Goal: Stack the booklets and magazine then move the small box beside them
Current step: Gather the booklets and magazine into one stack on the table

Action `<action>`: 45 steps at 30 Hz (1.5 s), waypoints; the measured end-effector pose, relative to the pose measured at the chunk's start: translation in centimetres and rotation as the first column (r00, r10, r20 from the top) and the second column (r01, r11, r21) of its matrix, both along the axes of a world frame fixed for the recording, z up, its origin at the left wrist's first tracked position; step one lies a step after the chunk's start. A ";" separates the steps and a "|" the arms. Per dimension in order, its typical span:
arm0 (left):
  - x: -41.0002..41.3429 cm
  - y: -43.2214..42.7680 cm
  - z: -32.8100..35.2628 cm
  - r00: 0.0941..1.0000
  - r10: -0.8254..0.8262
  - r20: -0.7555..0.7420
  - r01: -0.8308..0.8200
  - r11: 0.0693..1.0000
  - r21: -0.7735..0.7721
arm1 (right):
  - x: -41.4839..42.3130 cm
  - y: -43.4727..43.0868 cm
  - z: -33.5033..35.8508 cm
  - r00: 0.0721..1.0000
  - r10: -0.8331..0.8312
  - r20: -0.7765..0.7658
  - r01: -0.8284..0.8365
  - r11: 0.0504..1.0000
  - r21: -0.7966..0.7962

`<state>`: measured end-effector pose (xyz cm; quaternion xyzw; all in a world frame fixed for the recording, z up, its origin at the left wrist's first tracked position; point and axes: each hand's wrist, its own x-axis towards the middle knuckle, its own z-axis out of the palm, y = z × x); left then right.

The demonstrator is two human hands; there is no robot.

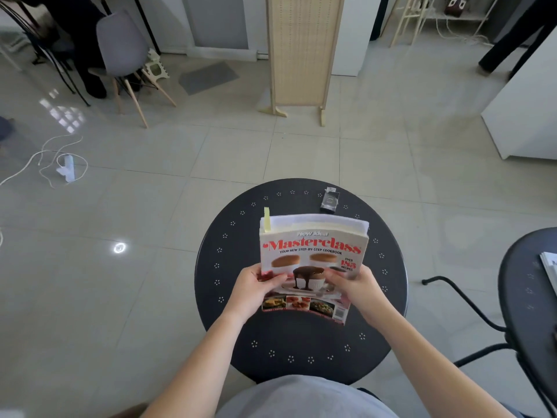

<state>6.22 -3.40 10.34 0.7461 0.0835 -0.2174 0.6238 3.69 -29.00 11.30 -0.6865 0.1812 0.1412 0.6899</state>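
Head: both hands (259, 286) grip magazine (313, 260) edges.

Glossy pale floor tiles (211, 164) reflect light, with a grey chair (122, 45) upper left and a rattan screen (303, 52) at top centre.

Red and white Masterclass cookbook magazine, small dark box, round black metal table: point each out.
Masterclass cookbook magazine (313, 254): head view, on its cover title area.
Small dark box (329, 200): head view, on its top face.
Round black metal table (301, 336): head view, on bare near surface.
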 end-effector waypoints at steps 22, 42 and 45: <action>-0.1 1.5 -6.6 0.996 -0.092 0.005 0.088 0.967 0.238 | -0.4 0.6 -5.8 0.995 0.098 0.002 -0.096 0.979 -0.180; -0.9 1.4 -9.0 0.996 -0.086 0.023 0.072 0.930 0.360 | -1.5 0.7 -11.8 0.987 0.125 -0.098 -0.152 0.921 -0.357; -1.1 1.5 -9.4 0.997 -0.073 0.025 0.058 0.922 0.384 | -1.5 0.8 -12.0 0.990 0.111 -0.088 -0.137 0.915 -0.380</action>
